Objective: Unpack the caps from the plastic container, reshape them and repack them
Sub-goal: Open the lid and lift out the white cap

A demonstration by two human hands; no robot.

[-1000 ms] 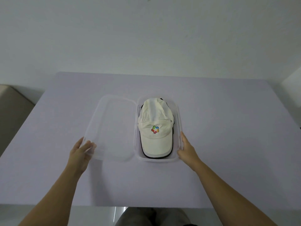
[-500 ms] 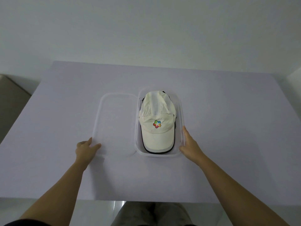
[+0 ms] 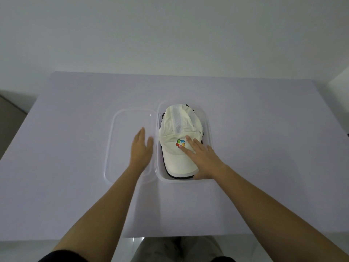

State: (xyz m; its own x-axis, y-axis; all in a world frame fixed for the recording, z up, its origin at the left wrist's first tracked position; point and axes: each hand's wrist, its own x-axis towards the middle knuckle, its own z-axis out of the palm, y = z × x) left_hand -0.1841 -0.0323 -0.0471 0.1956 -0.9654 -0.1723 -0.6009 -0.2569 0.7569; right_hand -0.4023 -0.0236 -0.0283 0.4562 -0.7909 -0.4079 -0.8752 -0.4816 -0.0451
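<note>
your right hand is lying flat on the white cap at the centre of the frame, fingers spread and gripping nothing, the cap sitting on a dark cap inside the clear plastic container on the lilac counter. your left hand is hovering open and empty, fingers together, over the clear lid lying just left of the container.

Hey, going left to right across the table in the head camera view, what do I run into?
Clear lid lying flat → left hand open over the lid's right part → clear plastic container holding the white cap, with the right hand spread flat on the cap.
</note>
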